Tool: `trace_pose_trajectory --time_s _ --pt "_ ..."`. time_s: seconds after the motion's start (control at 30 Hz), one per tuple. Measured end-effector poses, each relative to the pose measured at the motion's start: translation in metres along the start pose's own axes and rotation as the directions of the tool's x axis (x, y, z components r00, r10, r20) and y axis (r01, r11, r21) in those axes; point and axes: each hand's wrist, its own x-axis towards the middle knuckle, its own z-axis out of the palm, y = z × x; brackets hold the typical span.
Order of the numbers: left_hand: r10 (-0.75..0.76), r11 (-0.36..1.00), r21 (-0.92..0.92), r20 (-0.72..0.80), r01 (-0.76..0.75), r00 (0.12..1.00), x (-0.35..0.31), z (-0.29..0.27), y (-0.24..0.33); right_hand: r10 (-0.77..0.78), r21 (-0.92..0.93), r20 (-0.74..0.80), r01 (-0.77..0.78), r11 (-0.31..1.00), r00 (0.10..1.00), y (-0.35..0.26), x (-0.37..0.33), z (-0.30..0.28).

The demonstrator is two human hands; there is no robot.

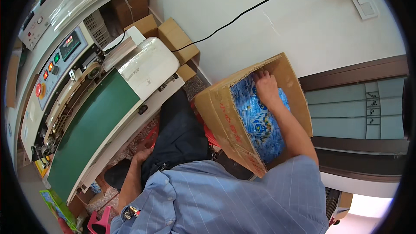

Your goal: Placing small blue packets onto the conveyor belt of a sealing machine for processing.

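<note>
Reaching deep into one tilted cardboard box (pixel 221 117), the right hand (pixel 265 87) curls its grip over the blue printed packets (pixel 260 125) filling it, too many to count, while the left hand (pixel 142 156) rests, fingers loosely bent and empty, on the dark trouser leg (pixel 182 134).

One open cardboard box (pixel 225 117), one sealing machine (pixel 86 104), two hands, three small cartons (pixel 173 39).
</note>
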Motion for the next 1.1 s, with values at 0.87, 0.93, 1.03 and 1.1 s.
trace_pose_trajectory --time_s 0.87,0.93,1.03,1.1 --pt "-0.019 0.943 0.322 -0.217 0.09 0.976 -0.016 0.015 0.038 -0.261 -0.293 0.288 0.345 0.892 0.921 0.028 0.021 0.015" --pt "-0.054 0.964 0.247 -0.183 0.099 0.982 -0.017 0.017 0.044 -0.384 -0.099 0.235 0.415 0.904 0.893 0.04 0.023 0.016" --pt "-0.075 0.973 0.199 -0.187 0.112 0.979 -0.019 0.014 0.037 -0.238 0.191 0.334 0.181 0.965 0.912 0.025 0.029 -0.033" --pt "-0.051 0.965 0.243 -0.197 0.099 0.979 -0.018 0.016 0.041 -0.19 0.275 0.306 0.104 0.956 0.933 0.032 0.03 -0.044"
